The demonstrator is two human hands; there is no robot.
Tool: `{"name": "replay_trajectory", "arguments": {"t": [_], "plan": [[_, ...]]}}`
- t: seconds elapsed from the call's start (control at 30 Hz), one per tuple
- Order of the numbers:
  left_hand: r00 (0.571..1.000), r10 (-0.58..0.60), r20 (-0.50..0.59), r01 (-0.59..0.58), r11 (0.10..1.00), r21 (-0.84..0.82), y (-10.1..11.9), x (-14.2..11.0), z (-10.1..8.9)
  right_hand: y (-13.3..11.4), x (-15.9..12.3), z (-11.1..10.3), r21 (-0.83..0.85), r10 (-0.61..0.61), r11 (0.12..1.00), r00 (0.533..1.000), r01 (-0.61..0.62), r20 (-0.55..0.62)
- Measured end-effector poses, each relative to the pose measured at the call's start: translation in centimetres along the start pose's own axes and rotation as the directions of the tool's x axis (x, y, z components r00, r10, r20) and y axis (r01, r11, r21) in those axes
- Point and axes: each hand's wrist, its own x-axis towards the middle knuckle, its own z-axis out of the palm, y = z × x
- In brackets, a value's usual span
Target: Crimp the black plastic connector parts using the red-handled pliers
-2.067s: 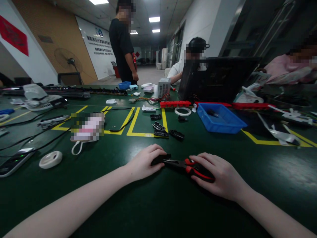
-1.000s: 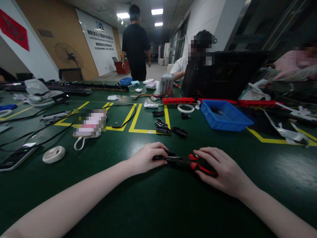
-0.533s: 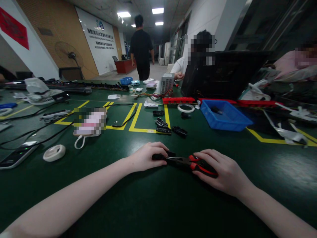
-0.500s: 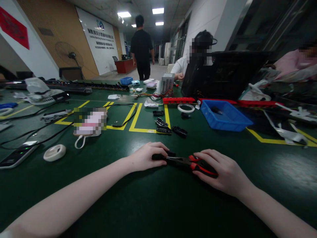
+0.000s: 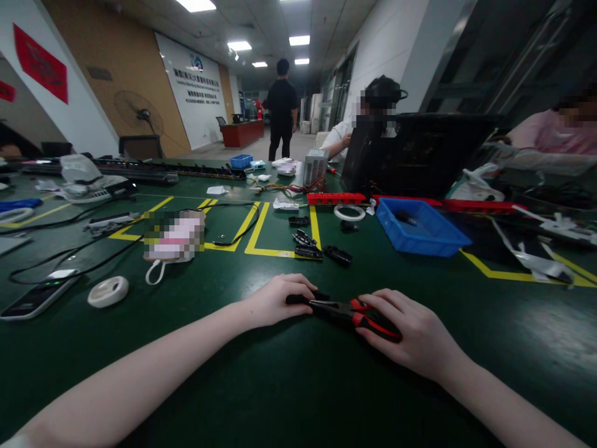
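My left hand (image 5: 282, 300) is closed around a small black plastic part (image 5: 297, 299), whose exact kind I cannot make out. In my right hand (image 5: 410, 330) is a pair of needle-nose pliers (image 5: 361, 314) with red and black handles. The plier tips point left and meet the black part at my left fingertips; whether they clamp it is too small to see. Several black plastic pieces (image 5: 308, 251) lie on the green table (image 5: 298, 386) beyond my hands.
A blue bin (image 5: 422, 239) with a dark item stands right of the pieces. Behind it are a red strip (image 5: 336, 198) and a black case (image 5: 429, 152). Left are a phone in a pink case (image 5: 180, 233), a white ring (image 5: 108, 291) and black cables. A co-worker (image 5: 342, 134) sits opposite.
The camera view has tilted up a little. The pliers and my right hand have shifted slightly left, closer to my left hand. The person in black at the back has walked farther off.
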Motion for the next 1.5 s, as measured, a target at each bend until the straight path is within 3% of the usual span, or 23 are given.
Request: {"name": "replay_trajectory", "arguments": {"t": [0.17, 0.67, 0.93, 1.3, 1.5], "plan": [[0.999, -0.033, 0.005, 0.033, 0.999, 0.000, 0.2, 0.0, 0.0, 1.1, -0.4, 0.0, -0.002, -0.020, 1.000, 1.000, 0.020, -0.011], [1.000, 0.011, -0.004, -0.011, 1.000, -0.005, -0.5, 0.0, 0.1, 1.9, -0.9, 0.1, 0.025, 0.004, 1.000, 1.000, -0.004, -0.010], [1.000, -0.010, 0.008, 0.010, 1.000, 0.011, -0.3, 0.1, -0.2, 2.4, -1.1, 0.1, -0.017, -0.060, 0.998, 0.998, 0.060, -0.019], [1.000, 0.002, -0.008, -0.002, 1.000, 0.017, -0.8, 0.1, 0.2, 2.0, -0.7, 0.2, -0.078, -0.106, 0.992, 0.992, 0.101, -0.062], [1.000, 0.001, 0.009, -0.001, 0.999, 0.042, -0.5, 0.0, 0.1, 2.0, -0.9, -0.1, -0.090, -0.103, 0.991, 0.994, 0.100, -0.030]]}}
